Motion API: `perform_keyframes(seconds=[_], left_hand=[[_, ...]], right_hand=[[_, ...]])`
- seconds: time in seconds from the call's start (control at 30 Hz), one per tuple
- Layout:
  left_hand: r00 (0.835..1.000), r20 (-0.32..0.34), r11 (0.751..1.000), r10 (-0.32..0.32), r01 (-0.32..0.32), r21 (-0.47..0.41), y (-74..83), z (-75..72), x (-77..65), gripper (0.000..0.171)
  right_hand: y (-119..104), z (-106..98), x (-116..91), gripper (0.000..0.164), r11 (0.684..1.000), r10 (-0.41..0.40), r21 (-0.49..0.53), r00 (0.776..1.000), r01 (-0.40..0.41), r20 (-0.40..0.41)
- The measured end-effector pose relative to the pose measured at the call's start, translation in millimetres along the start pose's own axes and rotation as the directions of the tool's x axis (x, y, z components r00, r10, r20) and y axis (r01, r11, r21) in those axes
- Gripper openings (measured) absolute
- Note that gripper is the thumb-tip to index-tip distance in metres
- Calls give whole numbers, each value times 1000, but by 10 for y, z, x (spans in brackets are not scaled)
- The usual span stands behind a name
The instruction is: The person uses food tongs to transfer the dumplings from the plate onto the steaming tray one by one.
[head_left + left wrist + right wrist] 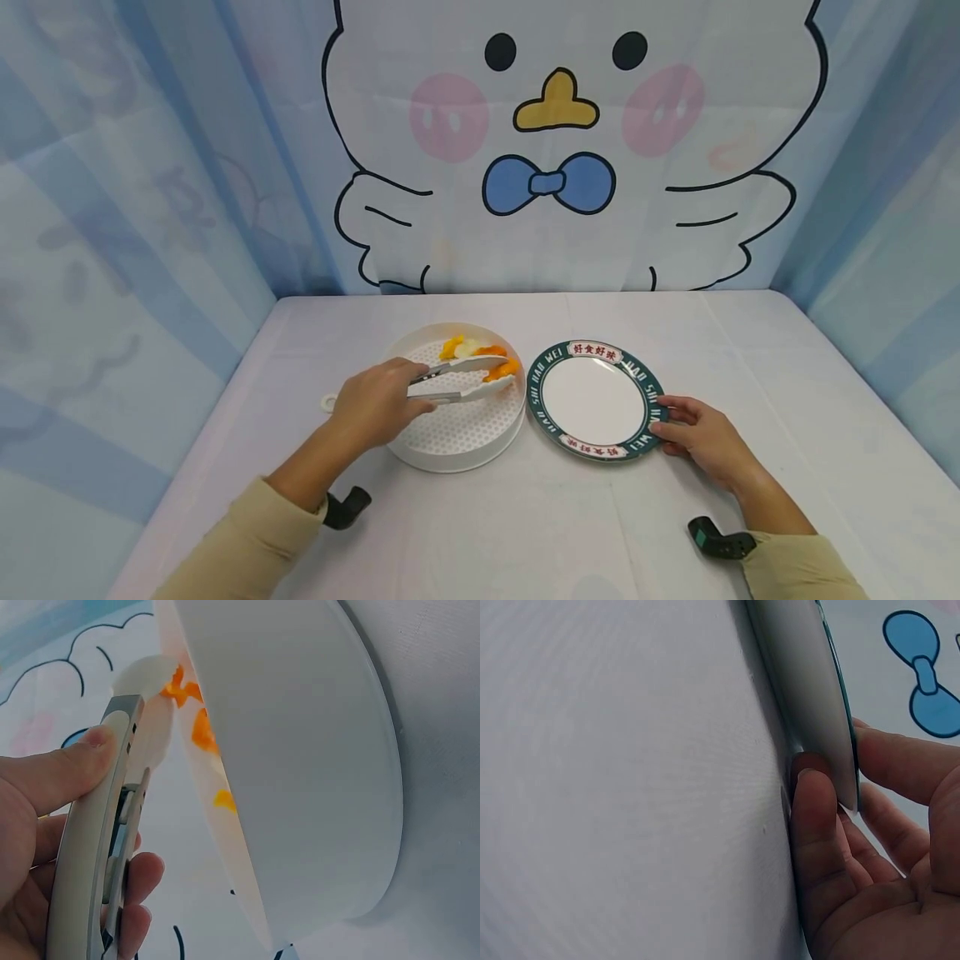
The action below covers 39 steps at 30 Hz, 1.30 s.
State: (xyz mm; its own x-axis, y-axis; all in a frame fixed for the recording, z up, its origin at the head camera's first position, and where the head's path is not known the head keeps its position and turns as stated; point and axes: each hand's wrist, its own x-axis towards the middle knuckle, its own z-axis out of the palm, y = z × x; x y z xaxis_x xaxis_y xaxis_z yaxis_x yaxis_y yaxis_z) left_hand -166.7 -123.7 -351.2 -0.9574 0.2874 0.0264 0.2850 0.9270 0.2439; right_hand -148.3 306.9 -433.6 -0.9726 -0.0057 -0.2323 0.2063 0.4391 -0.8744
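My left hand holds a pair of tongs with white tips and pale handles, thumb along one arm and fingers round the other. Its arms are spread apart over a round white perforated basket. Orange pieces lie by the tong tips at the basket's far right side. Beside them are a yellow piece and a pale piece. My right hand pinches the right rim of a white plate with a green lettered border, some fingers underneath it.
Plate and basket stand close side by side on a white-covered table. A small white ring sticks out at the basket's left. Behind the table hangs a curtain with a cartoon figure, and blue curtains flank both sides.
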Motion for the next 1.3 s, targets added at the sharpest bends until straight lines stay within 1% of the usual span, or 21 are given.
perform_keyframes(seconds=[0.07,0.2,0.43,0.67,0.83,0.97,1.17,1.3], left_hand=[[1000,-2,1000,0,0,0,2,3,-5,54],[1000,-3,1000,-2,2,-1,7,-2,-11,56],[1000,-2,1000,14,-14,-1,17,3,-19,60],[1000,14,1000,-11,11,-1,-6,-14,-17,59],[1000,2,1000,-17,17,-14,-30,-30,-44,59],[1000,-3,999,-23,23,-42,-46,-37,-70,60],[998,34,992,-58,62,-114,-47,-21,-87,61],[999,8,984,-45,46,-173,-37,7,-105,59]], right_hand=[[3,2,1,65,1000,0,-7,1000,-1,-3],[8,2,-3,65,1000,-14,14,1000,14,1],[1,9,-14,64,999,-22,29,1000,22,4],[10,10,-9,64,1000,-17,17,1000,17,-4],[14,7,-4,64,1000,-17,15,1000,17,-1],[15,10,-5,65,1000,-13,11,1000,13,1],[14,5,-1,65,1000,-6,-1,1000,6,-2],[14,5,1,65,1000,-4,-8,1000,3,-2]])
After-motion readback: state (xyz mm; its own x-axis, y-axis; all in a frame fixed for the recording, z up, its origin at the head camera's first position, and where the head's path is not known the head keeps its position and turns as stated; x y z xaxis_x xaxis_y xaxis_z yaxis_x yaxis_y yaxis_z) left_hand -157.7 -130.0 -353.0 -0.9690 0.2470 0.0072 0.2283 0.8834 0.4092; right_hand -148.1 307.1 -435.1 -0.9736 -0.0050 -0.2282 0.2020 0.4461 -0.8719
